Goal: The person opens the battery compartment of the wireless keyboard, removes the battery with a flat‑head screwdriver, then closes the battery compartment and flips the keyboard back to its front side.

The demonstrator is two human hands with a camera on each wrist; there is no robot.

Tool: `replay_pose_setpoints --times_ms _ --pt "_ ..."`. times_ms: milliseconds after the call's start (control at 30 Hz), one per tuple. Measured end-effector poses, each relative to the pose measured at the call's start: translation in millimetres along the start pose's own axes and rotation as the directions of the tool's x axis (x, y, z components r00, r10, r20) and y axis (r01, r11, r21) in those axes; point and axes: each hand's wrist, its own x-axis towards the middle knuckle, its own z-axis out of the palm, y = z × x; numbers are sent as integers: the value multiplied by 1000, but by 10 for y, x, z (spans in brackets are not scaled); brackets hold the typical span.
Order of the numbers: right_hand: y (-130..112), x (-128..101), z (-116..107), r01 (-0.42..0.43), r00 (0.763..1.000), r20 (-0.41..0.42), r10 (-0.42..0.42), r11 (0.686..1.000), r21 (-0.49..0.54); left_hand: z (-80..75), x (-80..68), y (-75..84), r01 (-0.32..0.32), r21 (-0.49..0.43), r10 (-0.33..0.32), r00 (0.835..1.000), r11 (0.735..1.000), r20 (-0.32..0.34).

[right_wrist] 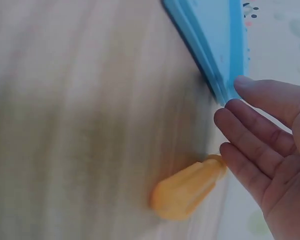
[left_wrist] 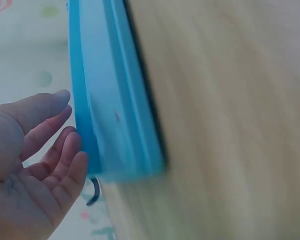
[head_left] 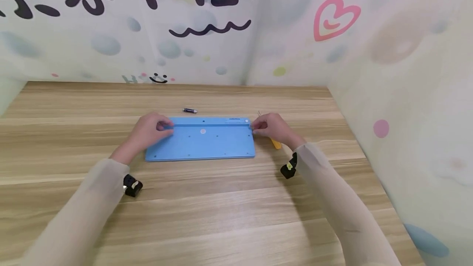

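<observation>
A light blue keyboard lies face down on the wooden table, its flat underside with small screw holes facing up. My left hand is at its back left corner, and in the left wrist view the relaxed fingers touch the keyboard's edge. My right hand is at the back right corner. There the straight fingertips meet the blue corner. A yellow-handled screwdriver lies on the table under the right hand, and its handle is just below the fingers.
A small dark battery lies just behind the keyboard. Painted walls close the table at the back and on the right. Bare wood stretches in front of the keyboard and to its left.
</observation>
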Motion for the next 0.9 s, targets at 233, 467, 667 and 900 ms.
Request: replay_pose_setpoints --times_ms 233,467,667,900 --pt "-49 -103 73 20 999 -38 -22 999 -34 -73 -237 -172 25 14 -25 1000 1000 -19" --pt "-36 -187 155 7 1000 -27 -7 1000 2 -111 -409 -238 56 9 -56 998 998 -35" --pt "-18 -243 239 24 999 -48 -24 1000 -2 -110 -499 -231 54 -5 -55 998 999 -38" --pt "-44 -316 347 -23 997 -73 29 997 77 -74 -581 -208 68 -38 -70 997 997 -46"
